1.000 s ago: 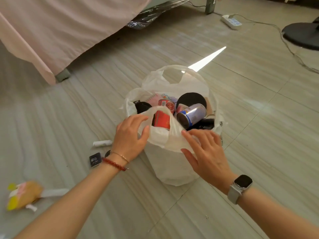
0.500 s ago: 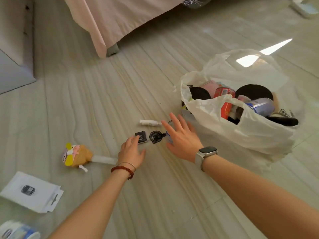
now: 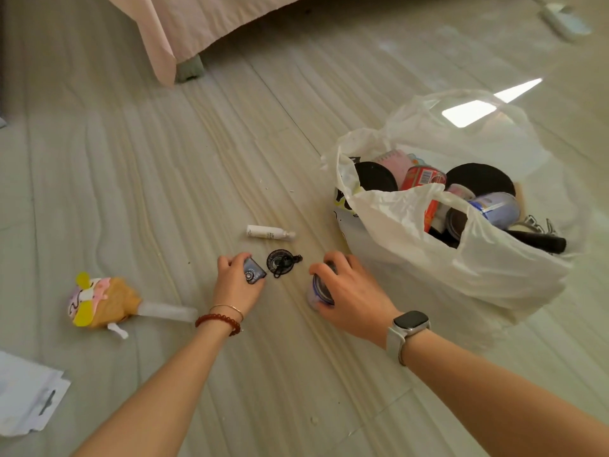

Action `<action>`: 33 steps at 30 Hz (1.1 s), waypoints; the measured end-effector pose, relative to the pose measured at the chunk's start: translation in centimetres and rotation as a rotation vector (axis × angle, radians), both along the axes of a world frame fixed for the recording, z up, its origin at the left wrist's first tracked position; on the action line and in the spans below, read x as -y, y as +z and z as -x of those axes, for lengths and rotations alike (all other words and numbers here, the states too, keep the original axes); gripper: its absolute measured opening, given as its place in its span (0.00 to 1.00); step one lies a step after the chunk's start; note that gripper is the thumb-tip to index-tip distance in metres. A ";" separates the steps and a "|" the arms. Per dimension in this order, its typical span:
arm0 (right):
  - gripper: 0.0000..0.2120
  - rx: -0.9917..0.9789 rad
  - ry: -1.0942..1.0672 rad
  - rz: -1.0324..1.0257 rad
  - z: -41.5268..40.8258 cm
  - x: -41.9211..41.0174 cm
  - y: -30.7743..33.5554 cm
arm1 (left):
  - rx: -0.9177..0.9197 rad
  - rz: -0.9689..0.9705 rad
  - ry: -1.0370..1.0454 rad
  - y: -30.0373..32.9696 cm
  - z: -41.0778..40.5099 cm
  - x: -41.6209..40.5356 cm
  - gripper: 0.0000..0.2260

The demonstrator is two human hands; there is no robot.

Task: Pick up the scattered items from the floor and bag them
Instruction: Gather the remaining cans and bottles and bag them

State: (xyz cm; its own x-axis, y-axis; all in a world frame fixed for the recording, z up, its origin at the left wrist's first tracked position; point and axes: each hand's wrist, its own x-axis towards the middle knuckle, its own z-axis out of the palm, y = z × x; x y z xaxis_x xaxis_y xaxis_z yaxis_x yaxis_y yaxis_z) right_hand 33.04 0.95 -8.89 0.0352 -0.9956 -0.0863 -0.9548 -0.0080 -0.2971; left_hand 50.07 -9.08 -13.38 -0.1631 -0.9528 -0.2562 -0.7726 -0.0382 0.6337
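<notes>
A white plastic bag point(image 3: 412, 232) stands open on the floor at the right, holding cans, black round lids and other items. My left hand point(image 3: 235, 283) grips a small dark square object point(image 3: 253, 271) just left of a black round mini fan point(image 3: 280, 262) lying flat. My right hand point(image 3: 349, 293) is closed around a small blue-and-white can point(image 3: 319, 291) beside the bag's base. A white tube point(image 3: 268, 232) lies just beyond the fan. A plush toy on a white stick point(image 3: 102, 303) lies at the left.
A white packet point(image 3: 26, 397) lies at the lower left edge. A bed with a pink sheet point(image 3: 204, 24) and its grey leg point(image 3: 190, 68) stands at the top. A power strip point(image 3: 565, 19) lies at the top right.
Both hands left the bag's rim and went down to the floor left of it. The left hand closed on the dark square object, the right hand on the small can.
</notes>
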 end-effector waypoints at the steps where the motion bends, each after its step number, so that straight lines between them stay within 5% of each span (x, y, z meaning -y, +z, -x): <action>1: 0.21 0.023 -0.020 0.017 0.2 -0.3 0.4 | -0.076 0.028 0.032 0.7 0.1 -0.4 0.23; 6: 0.23 0.214 -0.134 0.345 2.8 -1.6 5.6 | -0.326 0.291 0.043 6.6 1.4 -0.9 0.22; 12: 0.21 0.384 -0.338 0.791 9.2 -2.1 12.2 | -0.647 0.336 -0.058 16.3 8.1 -0.2 0.21; 19: 0.21 0.398 -0.873 0.756 17.6 -4.3 11.4 | -0.655 0.451 -0.324 21.6 19.4 -1.2 0.23; 23: 0.23 0.330 -0.872 0.613 20.2 -4.9 10.3 | -0.455 0.463 -0.434 20.8 25.1 -1.1 0.25; 28: 0.25 0.049 -0.787 0.425 22.6 -4.9 9.8 | 0.275 0.238 -0.653 13.7 26.8 -2.5 0.25; 33: 0.25 -0.200 -0.692 0.228 24.2 -4.9 9.1 | 0.171 0.230 -0.727 11.5 26.0 -4.5 0.20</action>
